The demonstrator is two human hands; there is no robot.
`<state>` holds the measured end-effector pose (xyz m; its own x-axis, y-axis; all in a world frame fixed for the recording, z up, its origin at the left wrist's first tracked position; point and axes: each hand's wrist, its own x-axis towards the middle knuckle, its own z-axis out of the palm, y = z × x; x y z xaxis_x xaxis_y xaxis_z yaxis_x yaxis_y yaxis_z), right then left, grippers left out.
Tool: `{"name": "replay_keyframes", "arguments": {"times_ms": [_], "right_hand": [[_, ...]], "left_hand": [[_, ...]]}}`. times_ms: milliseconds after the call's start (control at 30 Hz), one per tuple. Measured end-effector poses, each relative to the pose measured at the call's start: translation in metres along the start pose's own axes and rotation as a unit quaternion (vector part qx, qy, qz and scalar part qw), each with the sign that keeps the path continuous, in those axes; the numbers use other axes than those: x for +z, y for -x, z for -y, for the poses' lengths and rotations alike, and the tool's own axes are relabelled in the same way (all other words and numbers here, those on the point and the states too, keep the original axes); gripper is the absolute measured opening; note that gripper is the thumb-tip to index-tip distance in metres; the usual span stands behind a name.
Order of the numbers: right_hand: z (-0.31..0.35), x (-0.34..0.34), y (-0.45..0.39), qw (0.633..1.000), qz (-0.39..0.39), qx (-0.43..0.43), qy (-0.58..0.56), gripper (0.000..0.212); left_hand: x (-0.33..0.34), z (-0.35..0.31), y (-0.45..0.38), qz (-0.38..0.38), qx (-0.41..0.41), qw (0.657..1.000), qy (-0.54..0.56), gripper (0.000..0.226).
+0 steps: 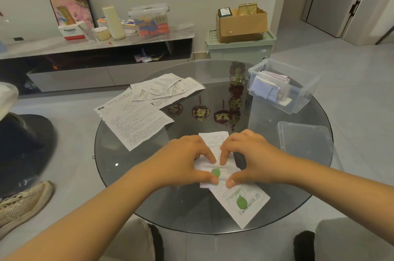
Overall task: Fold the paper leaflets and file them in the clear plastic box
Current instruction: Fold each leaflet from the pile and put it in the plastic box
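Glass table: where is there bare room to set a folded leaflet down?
Bare glass lies on the glass table left of the left hand, below the unfolded leaflets, and between the clear plastic box and its lid. The centre is crowded: both hands (right hand) press the leaflet.

White leaflet (pixel 215 149), green leaf print
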<state>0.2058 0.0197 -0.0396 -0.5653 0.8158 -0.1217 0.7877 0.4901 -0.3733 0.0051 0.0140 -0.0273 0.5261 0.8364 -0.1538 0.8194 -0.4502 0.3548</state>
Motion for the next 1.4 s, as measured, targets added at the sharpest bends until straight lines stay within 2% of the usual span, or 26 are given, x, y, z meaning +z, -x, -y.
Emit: {"name": "replay_keyframes", "arguments": {"times_ms": [200,267,367,433,533,633,700,800,933,1067,1233,1400], "right_hand": [[-0.003,0.007,-0.005,0.998,-0.045,0.020,-0.046,0.022],[-0.004,0.007,-0.007,0.997,-0.046,0.025,-0.064,0.019],[-0.007,0.004,-0.011,0.991,-0.052,0.035,-0.117,0.017],[-0.009,0.001,-0.013,0.985,-0.068,0.044,-0.150,0.011],[-0.009,-0.002,-0.014,0.981,-0.067,0.056,-0.175,0.027],[-0.008,0.000,-0.014,0.989,-0.045,0.054,-0.128,0.050],[-0.006,0.001,-0.016,0.994,-0.057,0.045,-0.075,0.055],[-0.007,0.001,-0.018,0.996,-0.085,0.022,-0.010,0.044],[-0.011,0.002,-0.021,0.996,-0.080,-0.004,0.037,0.037],[-0.014,0.001,-0.024,0.996,-0.091,-0.009,0.001,0.032],[-0.015,-0.001,-0.025,0.995,-0.093,0.002,-0.043,0.024],[-0.018,0.001,-0.023,0.995,-0.100,-0.005,-0.016,0.028]], "left_hand": [[-0.001,0.005,0.001,0.026,0.010,1.000,-0.001,0.052],[0.001,0.004,-0.001,0.003,0.007,1.000,0.003,0.043],[0.005,0.003,-0.006,-0.046,-0.014,0.998,0.042,0.015],[0.007,0.002,-0.009,-0.074,-0.051,0.993,0.076,0.012],[0.009,0.004,-0.014,-0.103,-0.086,0.984,0.113,0.012],[0.011,0.006,-0.018,-0.123,-0.103,0.978,0.135,0.008],[0.013,0.007,-0.020,-0.128,-0.109,0.975,0.144,0.016],[0.014,0.007,-0.021,-0.127,-0.096,0.978,0.135,0.024],[0.014,0.009,-0.021,-0.098,-0.064,0.988,0.098,0.021],[0.015,0.012,-0.021,-0.089,-0.052,0.991,0.091,0.032],[0.014,0.013,-0.023,-0.105,-0.038,0.992,0.051,0.025],[0.012,0.012,-0.025,-0.134,-0.041,0.989,0.037,0.018]]}}
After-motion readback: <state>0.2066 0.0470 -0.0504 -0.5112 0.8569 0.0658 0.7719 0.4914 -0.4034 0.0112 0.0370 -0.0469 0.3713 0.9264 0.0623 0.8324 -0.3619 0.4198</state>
